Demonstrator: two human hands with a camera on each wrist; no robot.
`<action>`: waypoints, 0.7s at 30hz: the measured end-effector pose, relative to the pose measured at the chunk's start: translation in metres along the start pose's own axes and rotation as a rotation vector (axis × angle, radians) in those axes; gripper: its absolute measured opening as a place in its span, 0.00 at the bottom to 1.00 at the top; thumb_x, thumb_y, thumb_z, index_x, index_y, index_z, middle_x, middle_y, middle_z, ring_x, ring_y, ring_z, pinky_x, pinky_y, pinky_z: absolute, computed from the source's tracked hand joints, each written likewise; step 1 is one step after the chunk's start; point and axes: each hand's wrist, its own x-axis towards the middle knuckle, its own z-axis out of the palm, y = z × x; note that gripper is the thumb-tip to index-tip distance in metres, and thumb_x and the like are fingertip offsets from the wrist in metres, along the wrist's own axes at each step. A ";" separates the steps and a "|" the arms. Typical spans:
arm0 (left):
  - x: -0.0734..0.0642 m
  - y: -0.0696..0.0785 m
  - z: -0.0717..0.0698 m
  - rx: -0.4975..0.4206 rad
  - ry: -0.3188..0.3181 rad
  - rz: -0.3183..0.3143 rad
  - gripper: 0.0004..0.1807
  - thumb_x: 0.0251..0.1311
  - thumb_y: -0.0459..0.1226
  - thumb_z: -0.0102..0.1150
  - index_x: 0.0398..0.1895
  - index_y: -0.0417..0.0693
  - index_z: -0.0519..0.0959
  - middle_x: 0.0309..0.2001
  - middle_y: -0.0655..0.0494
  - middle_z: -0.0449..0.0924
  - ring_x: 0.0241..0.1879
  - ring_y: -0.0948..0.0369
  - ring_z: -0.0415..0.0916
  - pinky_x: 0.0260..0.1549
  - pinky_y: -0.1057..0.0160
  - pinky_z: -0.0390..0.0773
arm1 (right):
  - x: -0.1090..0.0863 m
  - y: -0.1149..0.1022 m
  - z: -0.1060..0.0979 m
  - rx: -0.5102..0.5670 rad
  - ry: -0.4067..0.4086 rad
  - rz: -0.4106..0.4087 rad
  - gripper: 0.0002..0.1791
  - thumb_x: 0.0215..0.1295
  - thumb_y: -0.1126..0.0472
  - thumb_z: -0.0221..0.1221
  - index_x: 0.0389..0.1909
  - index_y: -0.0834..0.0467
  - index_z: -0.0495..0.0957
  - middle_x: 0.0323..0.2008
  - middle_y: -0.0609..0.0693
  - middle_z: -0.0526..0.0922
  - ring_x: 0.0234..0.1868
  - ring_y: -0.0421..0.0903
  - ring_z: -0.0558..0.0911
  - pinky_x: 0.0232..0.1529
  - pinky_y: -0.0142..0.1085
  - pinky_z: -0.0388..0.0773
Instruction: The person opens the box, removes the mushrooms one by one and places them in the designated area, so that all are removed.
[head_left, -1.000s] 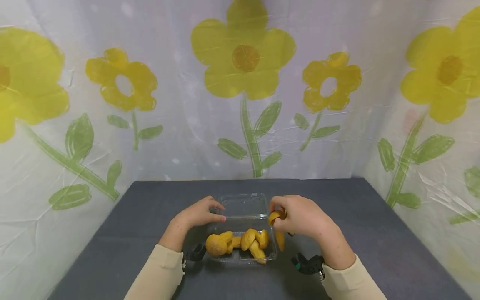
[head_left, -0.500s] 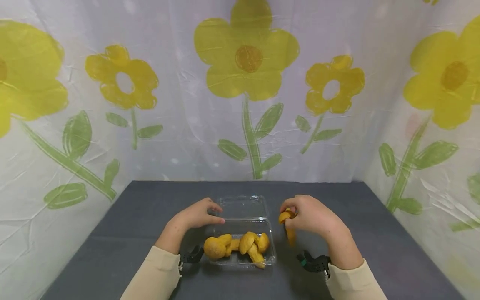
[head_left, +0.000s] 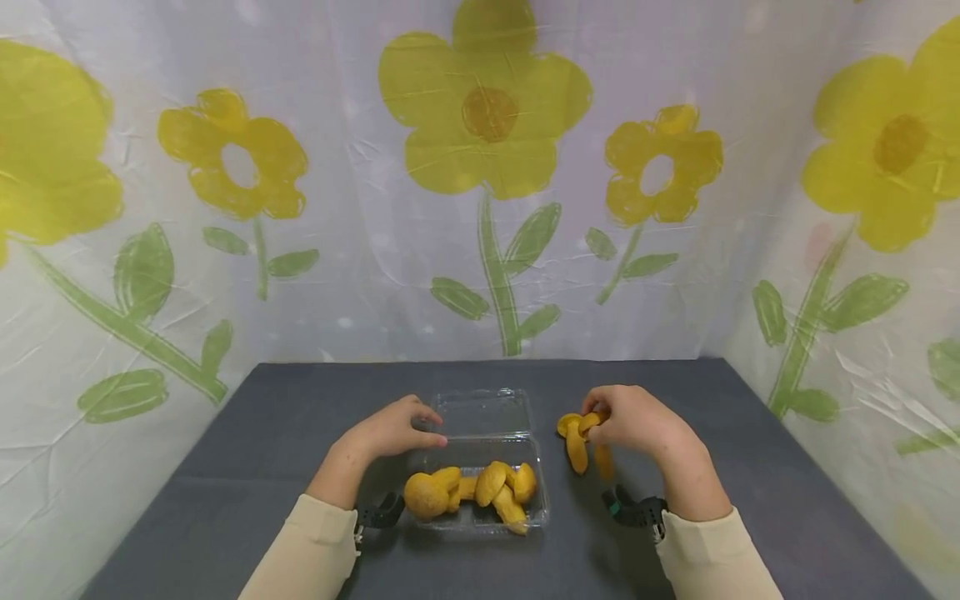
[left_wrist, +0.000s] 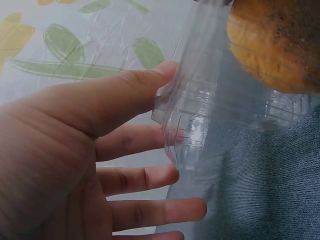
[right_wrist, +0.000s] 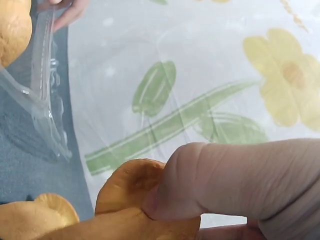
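In the head view, my right hand grips a yellow-orange mushroom between thumb and fingers, right of the clear hinged plastic container. Another mushroom shows just left of the held one; whether they touch, I cannot tell. Several mushrooms lie in the container's base, its lid folded back. My left hand is at the container's back left corner. The left wrist view has its thumb against the plastic edge and the other fingers extended near the hinge.
The dark grey cloth-covered table runs back to a white curtain printed with yellow flowers. A black strap mount is on the left wrist, another on the right.
My right hand has moved rightward, away from the container, with the mushroom. A second mushroom has come into sight left of that hand. The left hand stays at the container.
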 end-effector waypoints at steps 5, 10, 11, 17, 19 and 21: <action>0.000 -0.001 0.001 -0.010 0.005 0.006 0.23 0.63 0.50 0.71 0.56 0.47 0.85 0.59 0.49 0.72 0.54 0.50 0.75 0.51 0.44 0.78 | 0.005 0.007 -0.001 -0.017 -0.015 0.026 0.18 0.57 0.66 0.67 0.50 0.59 0.87 0.38 0.48 0.84 0.34 0.47 0.78 0.35 0.43 0.75; 0.000 -0.002 0.000 -0.003 0.008 0.010 0.23 0.63 0.50 0.72 0.55 0.47 0.85 0.58 0.49 0.72 0.53 0.51 0.75 0.51 0.45 0.78 | 0.012 0.018 0.001 -0.005 -0.031 0.066 0.20 0.58 0.66 0.65 0.53 0.61 0.87 0.44 0.52 0.86 0.36 0.47 0.79 0.37 0.43 0.76; 0.000 -0.002 0.000 -0.001 0.009 0.010 0.23 0.63 0.50 0.72 0.55 0.47 0.86 0.57 0.49 0.72 0.53 0.51 0.75 0.51 0.45 0.78 | 0.013 0.021 0.002 -0.003 -0.030 0.075 0.20 0.58 0.66 0.64 0.54 0.62 0.86 0.46 0.54 0.86 0.37 0.47 0.80 0.38 0.43 0.77; 0.001 -0.001 0.002 0.003 0.012 0.017 0.22 0.63 0.49 0.71 0.56 0.47 0.85 0.58 0.49 0.72 0.54 0.50 0.75 0.51 0.44 0.78 | 0.019 0.036 0.006 -0.055 0.024 0.145 0.17 0.66 0.61 0.67 0.53 0.63 0.86 0.50 0.59 0.85 0.45 0.55 0.84 0.44 0.52 0.82; 0.002 -0.001 0.003 0.005 0.014 0.014 0.22 0.63 0.49 0.71 0.55 0.47 0.86 0.58 0.50 0.72 0.54 0.50 0.75 0.51 0.44 0.78 | 0.021 0.041 0.008 -0.074 0.050 0.161 0.17 0.67 0.59 0.67 0.52 0.63 0.86 0.50 0.60 0.85 0.47 0.58 0.83 0.46 0.53 0.81; 0.003 -0.001 0.003 0.007 0.015 0.011 0.22 0.63 0.49 0.71 0.56 0.48 0.86 0.58 0.50 0.72 0.54 0.51 0.75 0.51 0.45 0.77 | 0.022 0.046 0.008 -0.085 0.074 0.177 0.18 0.66 0.58 0.68 0.52 0.64 0.85 0.49 0.60 0.85 0.47 0.59 0.83 0.45 0.54 0.81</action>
